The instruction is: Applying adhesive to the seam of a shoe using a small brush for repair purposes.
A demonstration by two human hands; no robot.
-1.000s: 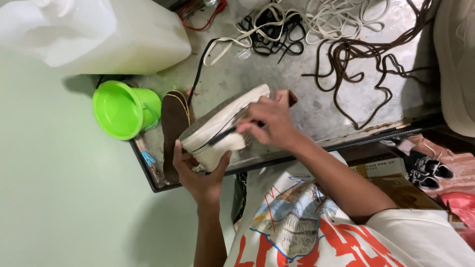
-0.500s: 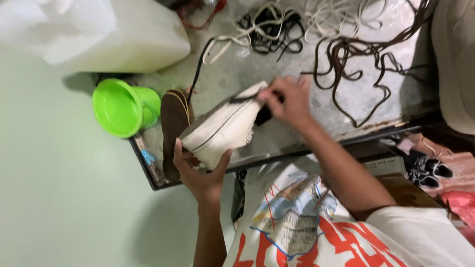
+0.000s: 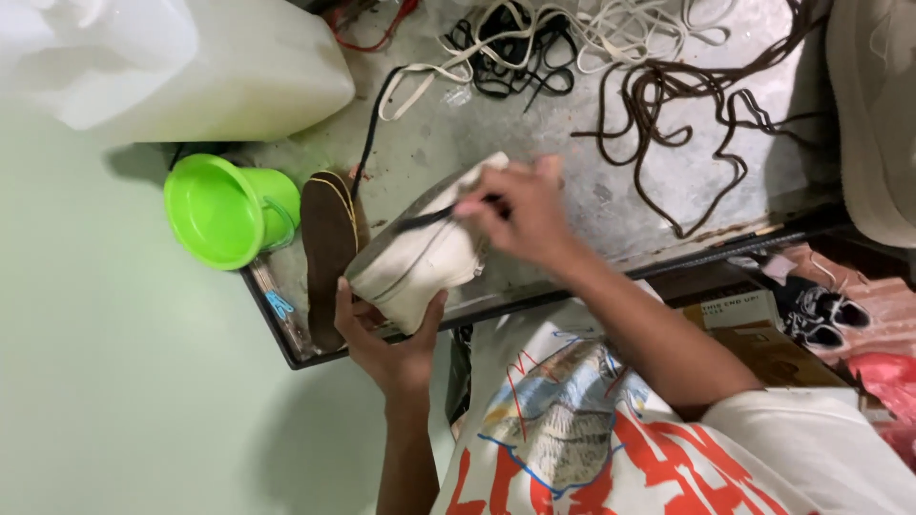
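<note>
The fingers (image 3: pixel 496 195) of the right hand (image 3: pixel 525 217) are pinched narrow on a thin dark tool or lace end (image 3: pixel 434 217), though which it is I cannot tell, pressing it against the top of a cream-white canvas shoe (image 3: pixel 420 257). The fingers of the left hand (image 3: pixel 386 339) curl up from beneath, thumb on one side and the rest on the other, cupping the shoe's lower end so that it is held tilted over the near edge of the grey metal desk (image 3: pixel 592 162).

The shoe looks light, judging by how easily one hand carries it. Its upper appears soft and likely to dent under pressure, while the sole would be stiffer and is probably the better place to grip; the cloth should not be slippery.

Just beside the shoe lies a brown insole with a yellow edge (image 3: pixel 329 248), partly leaning against a bright green plastic cup (image 3: pixel 224 210). Farther out, tangled laces are spread on the desk: white (image 3: pixel 611 33), black (image 3: pixel 506 67) and brown (image 3: pixel 687 105). A large translucent white plastic jug (image 3: pixel 191 62) stands at the far left corner, and a beige shoe (image 3: pixel 873 114) shows at the right edge.
</note>
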